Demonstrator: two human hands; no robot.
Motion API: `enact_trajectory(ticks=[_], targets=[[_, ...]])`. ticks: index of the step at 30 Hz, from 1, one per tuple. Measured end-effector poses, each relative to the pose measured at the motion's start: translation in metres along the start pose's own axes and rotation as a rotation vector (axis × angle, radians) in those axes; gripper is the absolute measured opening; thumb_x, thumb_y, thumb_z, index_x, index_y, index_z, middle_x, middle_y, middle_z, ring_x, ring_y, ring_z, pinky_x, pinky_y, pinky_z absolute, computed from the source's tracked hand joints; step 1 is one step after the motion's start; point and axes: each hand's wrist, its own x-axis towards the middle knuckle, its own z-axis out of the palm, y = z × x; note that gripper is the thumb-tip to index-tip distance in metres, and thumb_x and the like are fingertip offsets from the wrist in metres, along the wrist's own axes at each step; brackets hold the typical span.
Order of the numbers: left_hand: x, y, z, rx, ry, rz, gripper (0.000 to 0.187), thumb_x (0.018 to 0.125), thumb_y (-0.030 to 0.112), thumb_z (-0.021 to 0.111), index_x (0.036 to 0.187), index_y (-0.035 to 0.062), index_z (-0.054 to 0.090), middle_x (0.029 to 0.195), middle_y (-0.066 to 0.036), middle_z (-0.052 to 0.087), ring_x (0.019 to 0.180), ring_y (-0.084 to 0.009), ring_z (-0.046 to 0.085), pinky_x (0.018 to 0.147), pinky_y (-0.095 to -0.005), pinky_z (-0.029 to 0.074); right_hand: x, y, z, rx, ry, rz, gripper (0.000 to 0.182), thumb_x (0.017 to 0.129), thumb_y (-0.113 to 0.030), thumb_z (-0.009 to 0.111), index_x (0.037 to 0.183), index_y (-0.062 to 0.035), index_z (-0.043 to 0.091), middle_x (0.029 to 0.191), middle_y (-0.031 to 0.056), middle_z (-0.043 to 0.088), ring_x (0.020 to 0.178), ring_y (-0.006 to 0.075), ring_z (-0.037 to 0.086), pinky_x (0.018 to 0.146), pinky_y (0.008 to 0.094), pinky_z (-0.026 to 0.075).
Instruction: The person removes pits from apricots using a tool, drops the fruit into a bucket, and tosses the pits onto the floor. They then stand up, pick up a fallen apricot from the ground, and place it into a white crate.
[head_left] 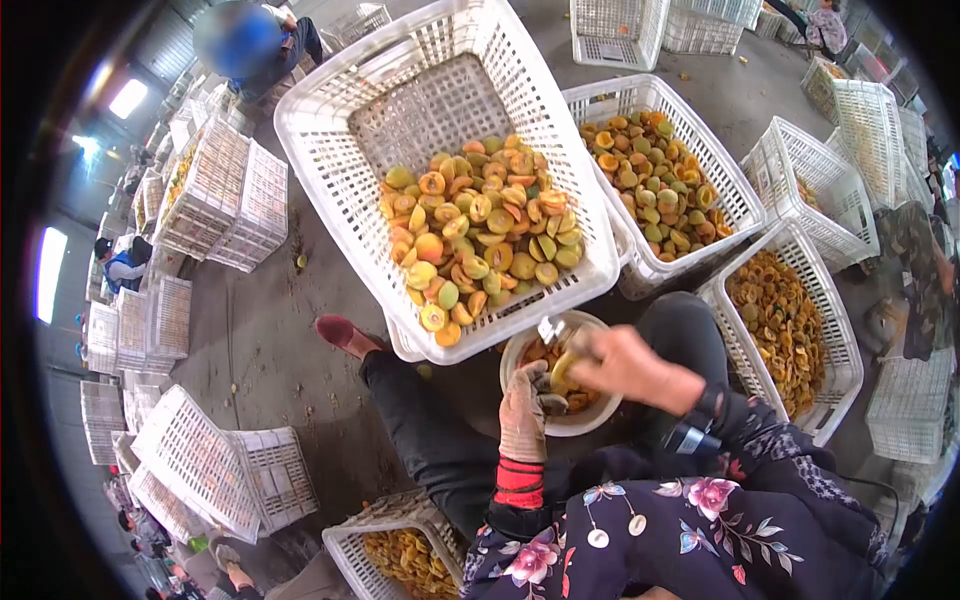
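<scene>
My left hand [523,412], in a pale glove with dark fingertips, is closed above a white bowl [606,410]. A yellow apricot piece [563,374] shows between its fingertips and my right hand. My bare right hand [635,370] is closed too, blurred by motion, with the shiny metal end of a small tool [550,328] sticking out past its fingers. The tool's exact kind is hard to make out. Orange apricot pieces [580,402] lie in the bowl under both hands. In front, a tilted white crate [345,105] holds many apricots [480,225], whole and halved.
Right of it, another crate [735,190] holds apricots [655,185]; a nearer crate [845,385] holds darker orange halves [775,320]. By my left leg is a crate [345,550] of fruit pieces. Stacked crates [225,195] stand at left. Other people [125,262] sit around.
</scene>
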Motion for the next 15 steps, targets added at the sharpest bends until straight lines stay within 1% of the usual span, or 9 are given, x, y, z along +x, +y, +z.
enact_trajectory(ticks=[1,2,3,4,5,7,9,11,15], targets=[[0.004,-0.002,-0.006,-0.004,0.041,-0.068,0.046,0.101,0.041,0.047,0.118,0.0002,0.058,0.091,-0.013,0.067,0.062,-0.0193,0.062,0.06,-0.0305,0.053,0.014,0.019,-0.019,-0.112,0.101,0.042,0.027,0.081,-0.023,0.07,0.094,-0.0008,0.063,0.079,0.0217,0.064,0.073,0.0355,0.066,0.063,0.0381,0.053],[0.006,-0.004,-0.012,-0.024,0.054,-0.072,0.045,0.101,0.041,0.047,0.116,0.0004,0.058,0.088,-0.012,0.067,0.062,-0.0192,0.063,0.059,-0.0304,0.053,0.033,0.024,-0.041,-0.025,0.275,0.144,0.03,0.082,-0.023,0.072,0.1,-0.0014,0.061,0.082,0.0195,0.065,0.071,0.03,0.067,0.062,0.0361,0.053],[0.006,-0.006,-0.016,-0.046,0.065,-0.077,0.044,0.101,0.041,0.048,0.115,0.0007,0.059,0.086,-0.012,0.067,0.063,-0.0191,0.063,0.059,-0.0302,0.052,0.055,0.017,-0.066,-0.14,0.552,0.036,0.037,0.083,-0.022,0.074,0.108,-0.0008,0.058,0.082,0.0165,0.067,0.071,0.0234,0.067,0.063,0.0351,0.053],[0.005,-0.008,-0.019,-0.048,0.054,-0.072,0.044,0.101,0.041,0.048,0.115,0.0007,0.059,0.086,-0.012,0.067,0.063,-0.0191,0.063,0.059,-0.0302,0.052,0.067,0.023,-0.09,-0.3,0.579,0.114,0.042,0.082,-0.018,0.074,0.113,0.0017,0.054,0.082,0.0154,0.067,0.071,0.0202,0.067,0.062,0.0354,0.053],[0.004,-0.009,-0.021,-0.04,0.086,-0.062,0.043,0.1,0.04,0.049,0.114,0.0007,0.059,0.086,-0.012,0.067,0.063,-0.0193,0.063,0.059,-0.0305,0.052,0.086,0.036,-0.095,-0.274,0.634,0.017,0.042,0.083,-0.02,0.074,0.113,0.0013,0.054,0.079,0.0177,0.066,0.069,0.024,0.067,0.06,0.0375,0.052],[0.007,-0.008,-0.021,-0.025,0.082,-0.042,0.042,0.1,0.04,0.05,0.113,0.0007,0.059,0.086,-0.012,0.067,0.063,-0.0194,0.063,0.058,-0.0307,0.052,0.119,0.043,-0.084,-0.401,0.354,0.307,0.036,0.084,-0.023,0.072,0.107,0.0007,0.057,0.075,0.02,0.065,0.066,0.0314,0.065,0.059,0.0394,0.051],[0.01,-0.006,-0.02,-0.028,0.13,-0.063,0.041,0.099,0.039,0.052,0.111,0.0006,0.06,0.083,-0.012,0.067,0.064,-0.0203,0.063,0.058,-0.0319,0.052,0.149,0.054,-0.055,-0.324,0.293,0.168,0.029,0.086,-0.025,0.068,0.097,0.0006,0.06,0.073,0.0212,0.064,0.066,0.036,0.063,0.061,0.0419,0.051],[0.014,-0.007,-0.028,-0.028,0.115,-0.083,0.04,0.099,0.039,0.052,0.11,0.001,0.058,0.084,-0.014,0.067,0.064,-0.023,0.064,0.057,-0.034,0.052,0.177,0.053,-0.026,-0.214,0.27,0.226,0.026,0.086,-0.024,0.066,0.089,0.0015,0.061,0.077,0.0227,0.065,0.07,0.0388,0.064,0.065,0.0461,0.051],[0.014,-0.004,-0.032,-0.052,0.129,-0.096,0.039,0.098,0.039,0.052,0.107,0.0015,0.057,0.083,-0.015,0.067,0.062,-0.0265,0.063,0.056,-0.0368,0.051,0.224,0.085,0.011,-0.343,0.3,0.217,0.024,0.084,-0.023,0.067,0.09,0.0007,0.062,0.081,0.0238,0.065,0.078,0.0414,0.065,0.069,0.049,0.051]])
